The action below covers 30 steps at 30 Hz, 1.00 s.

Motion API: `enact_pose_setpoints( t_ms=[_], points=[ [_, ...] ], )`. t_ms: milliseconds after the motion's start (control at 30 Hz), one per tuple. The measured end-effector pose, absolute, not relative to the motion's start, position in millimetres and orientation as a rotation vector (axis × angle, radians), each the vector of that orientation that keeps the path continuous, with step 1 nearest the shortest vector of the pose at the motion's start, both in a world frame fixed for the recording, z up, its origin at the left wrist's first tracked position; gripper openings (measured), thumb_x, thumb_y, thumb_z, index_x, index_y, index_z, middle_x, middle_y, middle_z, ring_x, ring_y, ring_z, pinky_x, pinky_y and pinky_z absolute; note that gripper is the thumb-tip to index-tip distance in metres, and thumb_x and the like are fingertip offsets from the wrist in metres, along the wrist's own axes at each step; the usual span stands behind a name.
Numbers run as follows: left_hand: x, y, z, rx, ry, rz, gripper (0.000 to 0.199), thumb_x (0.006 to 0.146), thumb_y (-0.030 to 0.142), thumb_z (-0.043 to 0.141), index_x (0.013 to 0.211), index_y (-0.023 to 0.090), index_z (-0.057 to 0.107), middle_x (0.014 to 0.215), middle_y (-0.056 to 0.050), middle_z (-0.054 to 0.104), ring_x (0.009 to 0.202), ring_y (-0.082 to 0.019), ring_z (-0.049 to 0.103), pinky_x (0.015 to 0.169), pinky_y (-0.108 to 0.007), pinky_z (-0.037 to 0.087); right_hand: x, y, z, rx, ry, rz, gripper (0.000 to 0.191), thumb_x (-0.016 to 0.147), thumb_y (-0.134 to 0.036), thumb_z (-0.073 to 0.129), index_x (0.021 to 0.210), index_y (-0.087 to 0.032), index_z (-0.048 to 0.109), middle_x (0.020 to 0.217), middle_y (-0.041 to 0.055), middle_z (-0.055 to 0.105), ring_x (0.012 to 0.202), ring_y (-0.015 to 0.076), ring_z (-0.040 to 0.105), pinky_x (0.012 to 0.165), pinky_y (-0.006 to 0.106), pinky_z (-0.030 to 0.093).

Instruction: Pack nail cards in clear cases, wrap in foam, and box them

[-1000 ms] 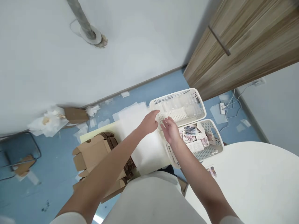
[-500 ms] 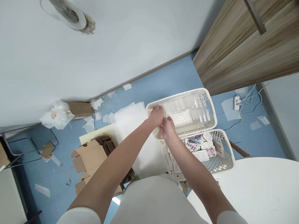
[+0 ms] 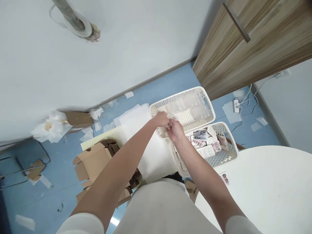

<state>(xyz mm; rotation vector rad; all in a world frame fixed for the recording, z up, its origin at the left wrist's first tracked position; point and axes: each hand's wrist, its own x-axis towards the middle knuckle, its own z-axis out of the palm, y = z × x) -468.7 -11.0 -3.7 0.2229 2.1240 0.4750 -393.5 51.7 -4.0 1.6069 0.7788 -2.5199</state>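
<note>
Over the near left end of a white perforated basket [image 3: 211, 109], my left hand [image 3: 161, 119] and my right hand [image 3: 176, 130] meet with fingers closed. Between them shows a small clear plastic piece [image 3: 173, 117], gripped by both; its exact shape is too small to make out. Stacks of clear plastic packaging [image 3: 188, 104] lie inside the basket. Beneath my right forearm stands a second white basket [image 3: 232, 143], holding printed cards and packs of press-on nails [image 3: 198, 143].
Flattened brown cardboard boxes [image 3: 94, 161] are stacked at left beside white sheets [image 3: 133, 122]. A round white table [image 3: 265, 185] stands at right with a small nail card [image 3: 224, 178] on it. A wooden cabinet [image 3: 243, 55] and power strip [image 3: 236, 106] are behind.
My hands have risen slightly, and the clear plastic piece shows more plainly between them. The view has shifted, bringing more of the round table into sight.
</note>
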Motion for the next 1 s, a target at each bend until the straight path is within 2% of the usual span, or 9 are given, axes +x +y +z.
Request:
enact_pose_setpoints(
  t_ms=[133, 267, 467, 567, 700, 833, 1000],
  points=[
    [-446, -35, 23, 0.159, 2.132, 0.804, 0.026, 0.064, 0.016, 0.051, 0.090, 0.015, 0.053, 0.091, -0.009, 0.059, 0.082, -0.020, 0.054, 0.064, -0.026, 0.039, -368, 41, 23, 1.429, 0.792, -2.626, 0.021, 0.062, -0.014, 0.058, 0.078, -0.024, 0.052, 0.065, -0.0071, 0.060, 0.055, 0.0076, 0.053, 0.050, 0.020, 0.042],
    [-406, -65, 57, 0.061, 2.001, 1.111, 0.028, 0.067, 0.018, 0.050, 0.095, 0.018, 0.050, 0.085, -0.005, 0.057, 0.071, -0.014, 0.054, 0.058, -0.023, 0.040, -327, 24, 56, 1.240, 0.863, -2.741, 0.025, 0.061, -0.015, 0.062, 0.083, -0.024, 0.054, 0.074, -0.0046, 0.063, 0.062, 0.0090, 0.056, 0.054, 0.021, 0.044],
    [-322, -118, 95, -0.103, 1.584, 1.555, 0.040, 0.068, 0.026, 0.059, 0.105, 0.020, 0.047, 0.085, -0.004, 0.055, 0.070, -0.010, 0.054, 0.064, -0.024, 0.044, -241, -6, 90, 1.118, 1.126, -2.748, 0.037, 0.059, -0.025, 0.068, 0.093, -0.028, 0.053, 0.084, -0.0032, 0.064, 0.069, 0.0110, 0.058, 0.059, 0.024, 0.045],
    [-284, -139, 102, -0.105, 1.441, 1.625, 0.036, 0.066, 0.032, 0.063, 0.098, 0.020, 0.051, 0.079, -0.002, 0.056, 0.067, -0.009, 0.054, 0.065, -0.025, 0.044, -197, -22, 100, 1.191, 1.246, -2.690, 0.043, 0.059, -0.028, 0.069, 0.098, -0.030, 0.052, 0.089, -0.0018, 0.064, 0.071, 0.0123, 0.059, 0.060, 0.025, 0.045],
    [-245, -153, 106, -0.053, 1.415, 1.639, 0.028, 0.062, 0.028, 0.066, 0.085, 0.018, 0.054, 0.074, 0.000, 0.057, 0.062, -0.008, 0.054, 0.064, -0.023, 0.043, -147, -37, 109, 1.254, 1.338, -2.694, 0.037, 0.061, -0.033, 0.067, 0.095, -0.027, 0.056, 0.090, 0.0022, 0.064, 0.069, 0.0147, 0.060, 0.059, 0.026, 0.045],
    [-212, -154, 107, 0.033, 1.404, 1.610, 0.029, 0.061, 0.026, 0.068, 0.086, 0.018, 0.054, 0.074, -0.001, 0.059, 0.065, -0.010, 0.058, 0.063, -0.023, 0.043, -104, -40, 115, 1.378, 1.367, -2.767, 0.040, 0.060, -0.035, 0.068, 0.098, -0.026, 0.058, 0.087, 0.0023, 0.065, 0.065, 0.0142, 0.058, 0.056, 0.026, 0.044],
    [-177, -145, 109, 0.175, 1.359, 1.524, 0.033, 0.063, 0.029, 0.068, 0.090, 0.018, 0.054, 0.079, -0.002, 0.061, 0.070, -0.012, 0.060, 0.068, -0.026, 0.045, -54, -36, 120, 1.390, 1.475, -2.840, 0.039, 0.060, -0.037, 0.070, 0.096, -0.025, 0.061, 0.083, 0.0002, 0.064, 0.067, 0.0127, 0.057, 0.060, 0.026, 0.043]
  ],
)
